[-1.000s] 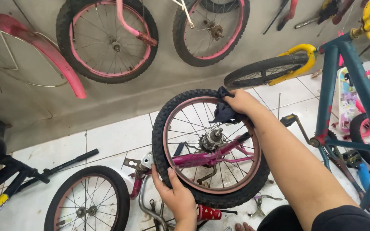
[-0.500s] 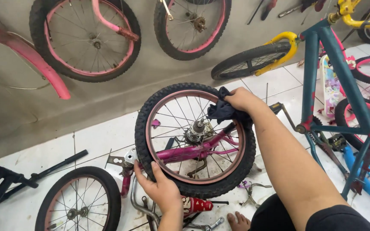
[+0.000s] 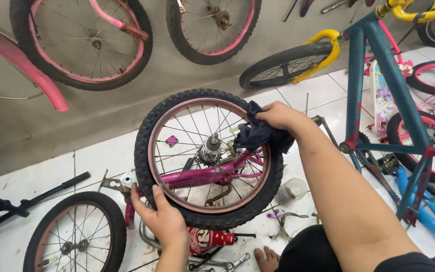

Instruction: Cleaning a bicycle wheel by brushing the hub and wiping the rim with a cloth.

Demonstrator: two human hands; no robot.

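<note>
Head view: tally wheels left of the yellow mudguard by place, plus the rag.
Black-tyred, pink-rimmed wheel gripped by left hand: 1
Pink-rimmed wheels on grey wall: 2
Small black-tyred wheel flat on white tiles: 1
Dark blue cloth rag in right hand: 1
Total: 5

left hand (image 3: 164, 221) grips wheel (image 3: 208, 158) (bottom) | right hand (image 3: 280, 117) presses rag (image 3: 258, 135)

A bumpy black rubber tyre (image 3: 147, 151) is fitted on a pink metal rim (image 3: 177, 199) with thin shiny metal spokes (image 3: 187, 131). A soft, matt dark cloth (image 3: 260, 135) is pressed on it. Smooth, glossy white tiles (image 3: 96, 156) are seen below.
</note>
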